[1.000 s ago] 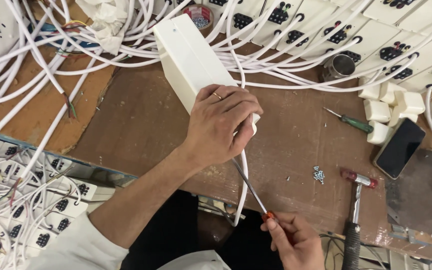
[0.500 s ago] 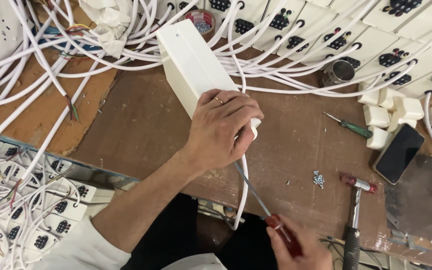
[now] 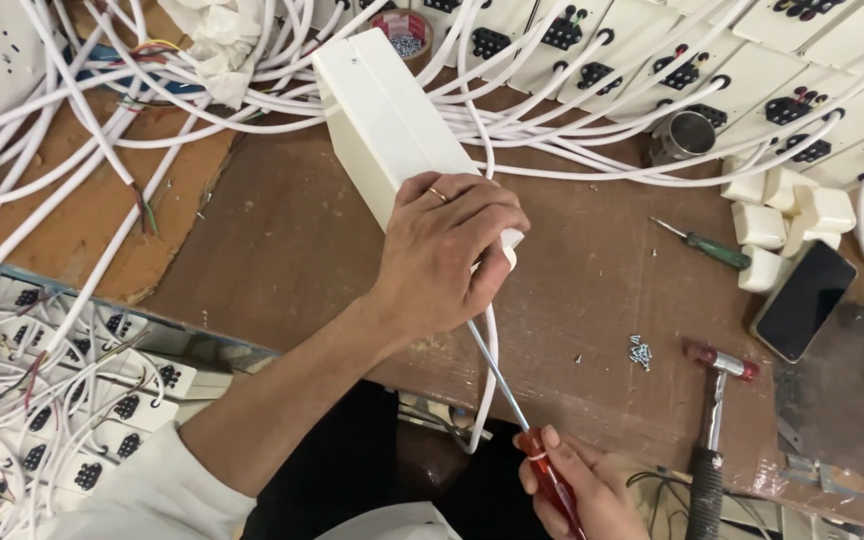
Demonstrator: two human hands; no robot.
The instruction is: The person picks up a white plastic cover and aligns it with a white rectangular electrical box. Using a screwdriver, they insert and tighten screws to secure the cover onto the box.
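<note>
White socket box [image 3: 382, 125] in hands [image 3: 447, 255], screwdriver [image 3: 512, 410]

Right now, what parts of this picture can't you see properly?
All in the head view:
- The screwdriver tip: hidden under the left hand, so where it meets the long white box cannot be seen.
- The right hand: partly cut off by the bottom edge.
- The hammer handle: its end runs off the bottom edge.
- The little screws on the table: too small to count.
- The metal cup: its contents do not show.
</note>
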